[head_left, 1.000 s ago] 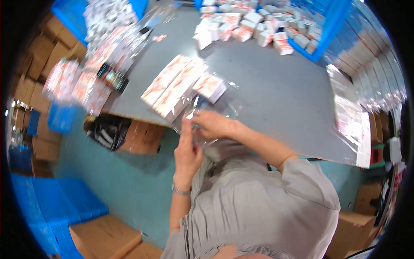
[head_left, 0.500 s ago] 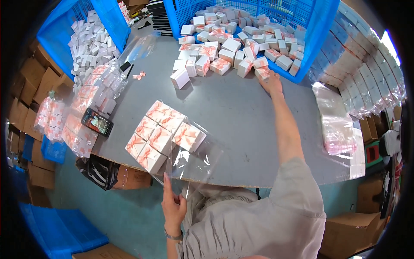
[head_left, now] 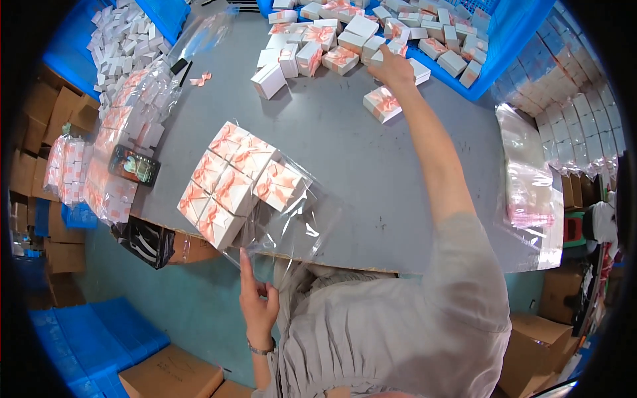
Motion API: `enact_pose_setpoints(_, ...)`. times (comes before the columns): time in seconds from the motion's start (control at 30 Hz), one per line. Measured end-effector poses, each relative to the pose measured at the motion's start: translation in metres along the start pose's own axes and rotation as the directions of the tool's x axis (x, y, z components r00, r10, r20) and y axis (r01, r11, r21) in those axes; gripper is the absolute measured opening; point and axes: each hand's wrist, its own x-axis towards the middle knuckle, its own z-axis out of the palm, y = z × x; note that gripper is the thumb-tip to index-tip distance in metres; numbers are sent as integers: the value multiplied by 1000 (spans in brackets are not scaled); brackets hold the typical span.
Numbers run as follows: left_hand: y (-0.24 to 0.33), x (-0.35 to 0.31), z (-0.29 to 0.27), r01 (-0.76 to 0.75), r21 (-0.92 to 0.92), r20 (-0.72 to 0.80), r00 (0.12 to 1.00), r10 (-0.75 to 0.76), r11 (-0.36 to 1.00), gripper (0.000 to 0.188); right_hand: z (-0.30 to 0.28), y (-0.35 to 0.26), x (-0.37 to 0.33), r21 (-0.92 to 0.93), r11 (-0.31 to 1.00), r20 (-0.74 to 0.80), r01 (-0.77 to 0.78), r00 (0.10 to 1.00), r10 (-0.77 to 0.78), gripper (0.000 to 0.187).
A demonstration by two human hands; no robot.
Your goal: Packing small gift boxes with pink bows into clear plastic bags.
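Near the table's front edge, my left hand (head_left: 257,302) is at the lower edge of a clear plastic bag (head_left: 292,229), its index finger stretched along the film and the other fingers curled. Small white gift boxes with pink ribbon bows (head_left: 232,189) stand in a tight block there, next to the bag; one bowed box (head_left: 277,184) sits at the block's right side, by the film. Farther off, my right hand (head_left: 396,71) closes over a white gift box at the edge of the pile, its fingertips partly hidden. Just nearer than that hand lies another bowed gift box (head_left: 383,104).
Blue crates (head_left: 524,40) with loose boxes stand at the back. On the left are bagged boxes (head_left: 109,192), a phone (head_left: 135,166) and a loose pink bow (head_left: 200,79). At right lie flat plastic bags (head_left: 527,179) beside stacked packs (head_left: 580,126).
A bowed gift box has come nearer, away from the pile. My right hand has left it and moved left onto another box. The whole view has shifted; my left hand stays at the bag.
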Motion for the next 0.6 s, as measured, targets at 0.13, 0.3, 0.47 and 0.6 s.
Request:
enact_pose_setpoints(0.13, -2, -4, 0, 11, -22, -4, 1000, -11, 1000, 90, -15, 2, -18, -3, 998, -110, 67, 992, -67, 63)
enact_pose_setpoints(0.3, -2, -4, 0, -20, -17, -12, 1000, 20, 1000, 89, -37, 54, -108, -288, 956, -163, 66, 980, -116, 59)
enact_pose_setpoints(0.47, -15, -6, -1, -52, -70, 40, 998, 55, 996, 86, -24, 59, -181, -307, 925, -222, 225, 928, -299, 64)
enact_pose_setpoints(0.6, -11, -2, -3, -134, -18, 67, 989, 134, 991, 87, 1, 21, -157, 53, 959, -252, 280, 933, -259, 64)
